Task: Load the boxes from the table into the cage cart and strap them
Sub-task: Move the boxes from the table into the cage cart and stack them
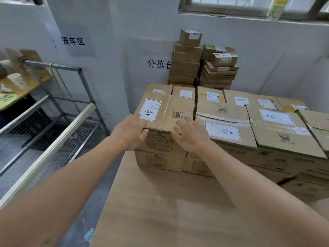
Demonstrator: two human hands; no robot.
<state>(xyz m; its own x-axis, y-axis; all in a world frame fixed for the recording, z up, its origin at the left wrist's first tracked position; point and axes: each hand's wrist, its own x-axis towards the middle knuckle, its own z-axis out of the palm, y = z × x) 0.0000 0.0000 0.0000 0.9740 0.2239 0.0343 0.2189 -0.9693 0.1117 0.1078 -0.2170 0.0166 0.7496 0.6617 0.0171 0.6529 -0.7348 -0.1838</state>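
Cardboard boxes stand stacked two high on the wooden table (160,211). The top box at the near left corner (167,107) carries a white HEAVY label. My left hand (130,133) lies on that box's near left corner, fingers on top and thumb down its front face. My right hand (191,135) lies on its near right edge with fingers spread over the top. Beside it on the right sits another labelled box (224,122). The metal cage cart (58,111) stands to the left of the table, with a wire mesh floor and a yellow-green strap (55,75) hanging from its top rail.
More large boxes (277,125) fill the table's right side. Two stacks of small boxes (187,65) rise against the back wall. A desk with a paper cup (17,81) stands behind the cart. A pale bar (53,150) runs along the cart's near side.
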